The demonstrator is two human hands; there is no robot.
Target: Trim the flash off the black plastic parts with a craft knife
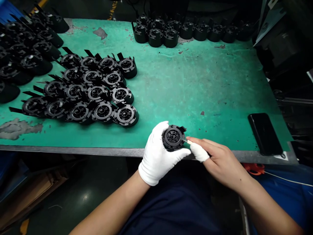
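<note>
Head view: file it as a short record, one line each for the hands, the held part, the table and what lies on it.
Left hand: white glove, gripping a black round part
Right hand: bare, white cover on thumb; pinches a thin piece, too small to identify, at the part's rim
Held part: ringed face showing
Table: green top, worn patches
Left side: groups of similar parts
Far edge: more parts
Near right corner: dark phone

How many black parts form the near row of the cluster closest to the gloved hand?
5, left to right: leftmost part, second part, middle part, fourth part, rightmost part closest to the left hand.
</note>
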